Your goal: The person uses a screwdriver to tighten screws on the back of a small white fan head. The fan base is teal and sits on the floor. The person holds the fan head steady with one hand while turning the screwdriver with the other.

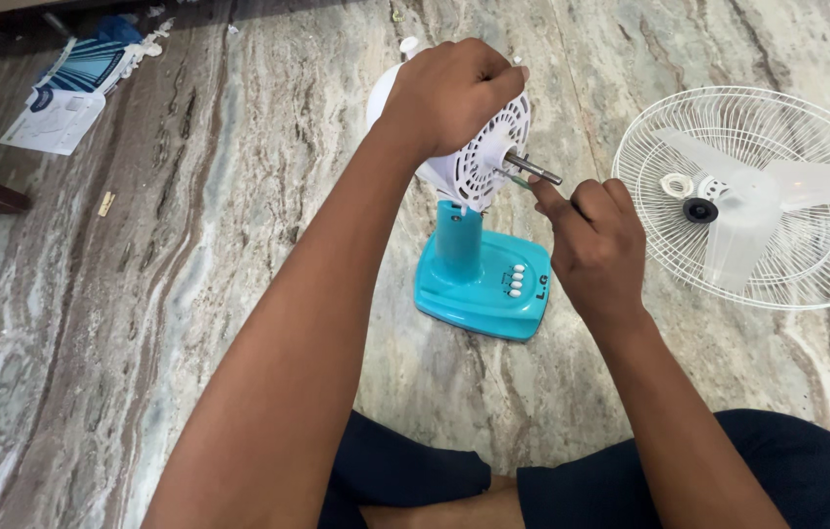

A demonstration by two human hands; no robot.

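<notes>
A small table fan stands on the marble floor with a turquoise base (479, 289) and a white motor housing (479, 162). Its grille and blades are off, so the bare metal shaft (533, 168) sticks out. My left hand (449, 93) grips the top of the motor housing. My right hand (591, 240) pinches a thin tool, probably a screwdriver (518, 181), whose tip touches the housing face just below the shaft.
A white wire fan guard (650, 127) lies on the floor to the right, holding the translucent blade (738, 211), a black cap (699, 210) and a white ring (676, 184). Papers (67, 93) lie at the far left. My crossed legs are at the bottom.
</notes>
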